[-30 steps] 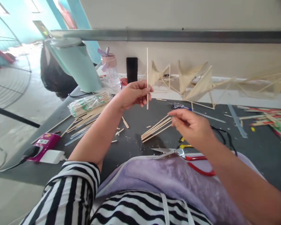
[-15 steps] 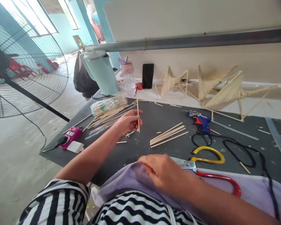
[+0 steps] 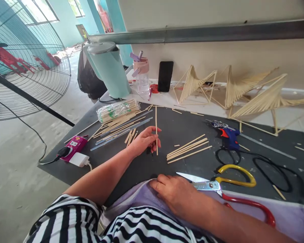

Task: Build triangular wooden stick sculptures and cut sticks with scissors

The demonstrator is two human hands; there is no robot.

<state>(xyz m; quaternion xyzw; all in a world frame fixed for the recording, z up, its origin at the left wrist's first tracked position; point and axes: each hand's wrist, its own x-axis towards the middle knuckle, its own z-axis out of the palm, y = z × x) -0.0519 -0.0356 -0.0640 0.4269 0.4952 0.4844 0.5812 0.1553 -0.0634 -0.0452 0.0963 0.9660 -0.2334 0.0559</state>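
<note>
My left hand (image 3: 145,141) pinches a thin wooden stick (image 3: 156,116) near its lower end and holds it upright over the dark tabletop. Beside the wrist lie some short sticks (image 3: 130,136). To the hand's right, several longer sticks (image 3: 188,148) are fanned out on the table. My right hand (image 3: 176,191) is closed on the edge of a purple cloth (image 3: 135,189) at the table's front; its fingertips are partly hidden. Next to it lie large scissors (image 3: 212,185) with one yellow and one red handle, their blades apart.
A blue glue gun (image 3: 229,137) with a black cord lies right. Stick structures (image 3: 260,99) stand along the wall near a phone (image 3: 165,76), bottle (image 3: 142,79) and kettle (image 3: 107,71). Left are a stick packet (image 3: 118,110), pink power socket (image 3: 75,145) and fan (image 3: 40,67).
The view has shifted slightly. My left hand, still holding the stick, sits a little lower and nearer, and short sticks show behind its wrist. My right hand stays on the cloth.
</note>
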